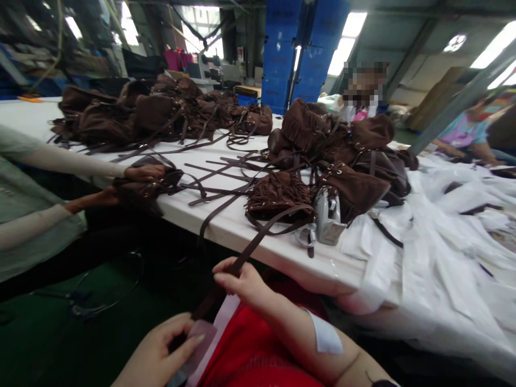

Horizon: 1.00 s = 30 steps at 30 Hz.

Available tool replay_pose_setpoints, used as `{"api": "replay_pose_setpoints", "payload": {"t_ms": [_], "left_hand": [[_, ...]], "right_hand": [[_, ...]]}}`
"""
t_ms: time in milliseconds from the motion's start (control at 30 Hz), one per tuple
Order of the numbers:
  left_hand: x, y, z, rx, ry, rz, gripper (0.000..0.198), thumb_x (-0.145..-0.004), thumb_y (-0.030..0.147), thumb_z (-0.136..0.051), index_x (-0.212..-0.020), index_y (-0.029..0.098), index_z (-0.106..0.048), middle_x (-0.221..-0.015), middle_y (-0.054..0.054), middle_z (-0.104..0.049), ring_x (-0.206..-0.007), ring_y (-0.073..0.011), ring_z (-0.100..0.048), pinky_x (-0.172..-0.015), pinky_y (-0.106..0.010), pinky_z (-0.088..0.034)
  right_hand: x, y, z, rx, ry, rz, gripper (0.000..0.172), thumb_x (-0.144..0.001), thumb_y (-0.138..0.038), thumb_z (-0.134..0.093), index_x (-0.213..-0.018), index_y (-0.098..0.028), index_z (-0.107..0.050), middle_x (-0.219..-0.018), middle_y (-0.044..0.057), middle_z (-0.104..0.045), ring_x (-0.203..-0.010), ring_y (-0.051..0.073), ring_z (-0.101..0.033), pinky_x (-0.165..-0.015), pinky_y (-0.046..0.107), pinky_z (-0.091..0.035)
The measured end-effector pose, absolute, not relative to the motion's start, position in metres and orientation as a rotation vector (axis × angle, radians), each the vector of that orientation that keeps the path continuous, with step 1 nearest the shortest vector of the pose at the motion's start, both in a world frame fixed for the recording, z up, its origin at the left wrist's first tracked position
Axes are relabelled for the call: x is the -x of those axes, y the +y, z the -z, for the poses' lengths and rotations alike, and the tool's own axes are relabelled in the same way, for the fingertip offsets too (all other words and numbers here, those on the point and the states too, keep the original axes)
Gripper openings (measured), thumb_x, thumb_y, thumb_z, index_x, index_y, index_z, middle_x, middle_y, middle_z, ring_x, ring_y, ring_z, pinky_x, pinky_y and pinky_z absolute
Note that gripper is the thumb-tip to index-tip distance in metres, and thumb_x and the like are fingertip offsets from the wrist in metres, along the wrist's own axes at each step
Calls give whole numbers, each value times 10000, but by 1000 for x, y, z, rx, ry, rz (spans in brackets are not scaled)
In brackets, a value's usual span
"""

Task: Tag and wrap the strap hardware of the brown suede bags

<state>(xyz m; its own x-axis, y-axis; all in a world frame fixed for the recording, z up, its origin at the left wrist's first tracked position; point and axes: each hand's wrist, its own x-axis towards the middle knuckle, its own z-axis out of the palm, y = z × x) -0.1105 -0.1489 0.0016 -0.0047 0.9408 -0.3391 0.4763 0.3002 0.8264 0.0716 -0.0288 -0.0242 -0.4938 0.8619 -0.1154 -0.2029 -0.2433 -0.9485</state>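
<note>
My right hand (242, 282) is closed in a pinch on a long brown strap (258, 242) that runs up to a brown fringed suede bag (278, 196) on the white table (226, 220). My left hand (161, 352) sits lower, near my lap, its fingers closed on the strap's lower end and a pale paper strip (209, 336). My red top (250, 355) lies under both hands.
Heaps of brown fringed bags (161, 110) and loose straps cover the table. A grey hand tool (328, 217) stands by the table edge. White wrapping sheets (443, 258) pile at the right. A co-worker's hands (143, 173) hold a bag at the left; other people sit beyond.
</note>
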Motion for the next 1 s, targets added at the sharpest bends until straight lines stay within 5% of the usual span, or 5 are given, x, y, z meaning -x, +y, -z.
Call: {"api": "replay_pose_setpoints", "payload": {"t_ms": [100,267,500,700,1000], "left_hand": [[101,-147,-13,-1350,1578,-679,305,-769,474,-643,-652,196,-682,-750,-33,-658,-737,-201,-597,-705,-267,-498],[103,-153,-12,-1378,1610,-715,268,-802,393,-638,-634,183,-636,-695,1,-571,-674,-160,-546,-638,-238,-435],[99,-158,-6,-1321,1573,-827,242,-754,345,-705,-616,186,-586,-699,7,-592,-677,-149,-552,-654,-238,-449],[117,-161,-9,-1217,1634,-999,139,-708,287,-752,-640,187,-683,-1169,-105,-672,-1021,-251,-644,-920,-351,-488],[130,-171,-8,-1175,1739,-1040,167,-767,346,-723,-745,191,-781,-965,-79,-727,-856,-209,-671,-792,-296,-524]], "right_hand": [[-71,-48,26,732,-1581,-1945,381,-807,-544,-652,-870,-175,-722,-686,-1,-629,-581,99,-509,-536,217,-393],[-79,-32,25,1048,-1344,-1614,374,-841,-527,-610,-804,-164,-690,-554,-38,-515,-487,81,-422,-465,203,-339],[-66,-66,18,711,-1679,-1810,269,-856,-420,-640,-934,-185,-744,-885,41,-690,-812,158,-645,-712,262,-521],[-99,-54,-11,859,-1622,-1506,308,-951,-449,-525,-942,-191,-693,-802,41,-722,-688,145,-673,-641,247,-544],[-126,-51,-23,885,-1408,-1106,233,-962,-404,-531,-963,-197,-638,-734,27,-723,-575,163,-696,-536,269,-577]]}}
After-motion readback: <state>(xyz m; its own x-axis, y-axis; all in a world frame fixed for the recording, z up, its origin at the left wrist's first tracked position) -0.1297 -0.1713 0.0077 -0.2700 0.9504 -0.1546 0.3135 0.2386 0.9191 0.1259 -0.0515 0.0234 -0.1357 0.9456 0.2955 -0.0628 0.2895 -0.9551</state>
